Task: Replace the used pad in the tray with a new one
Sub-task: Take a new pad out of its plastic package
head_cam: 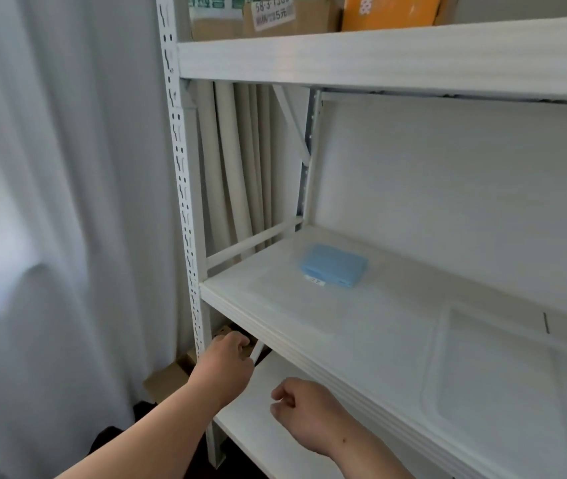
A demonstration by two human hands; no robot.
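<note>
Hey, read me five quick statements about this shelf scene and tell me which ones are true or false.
1. A blue pack lies on the middle shelf. True.
2. The left hand reaches toward the space under that shelf. True.
3. The right hand holds the blue pack. False: it is over the lower shelf, fingers curled, well apart from the pack.
4. Cardboard boxes stand on the top shelf. True.
5. A red curtain hangs to the left. False: the curtain is pale grey-white.
</note>
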